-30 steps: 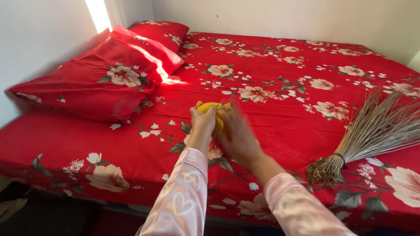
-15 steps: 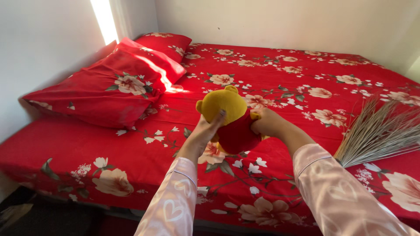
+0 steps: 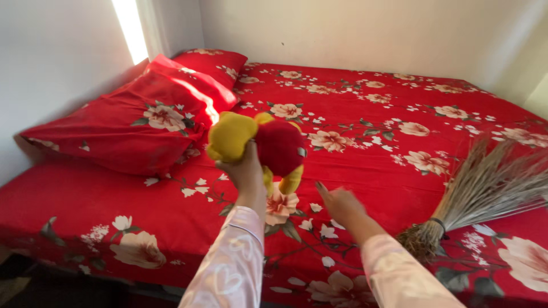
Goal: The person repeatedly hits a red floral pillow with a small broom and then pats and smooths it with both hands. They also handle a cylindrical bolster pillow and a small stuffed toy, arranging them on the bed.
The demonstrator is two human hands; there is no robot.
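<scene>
Left hand [image 3: 245, 168] grips a yellow plush bear [image 3: 260, 145] in a red shirt, lifted clear of the bed [image 3: 365, 165] above its near edge. Right hand [image 3: 341, 202] hovers just beside, fingers loose and open, holding nothing. Two red floral pillows [image 3: 142, 114] lie at the bed's left end; a straw broom [image 3: 479, 194] rests near the right edge.

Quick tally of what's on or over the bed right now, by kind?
Pillows: 2
Plush toy: 1, held in the left hand
Broom: 1
Total: 4
The right hand holds nothing.
</scene>
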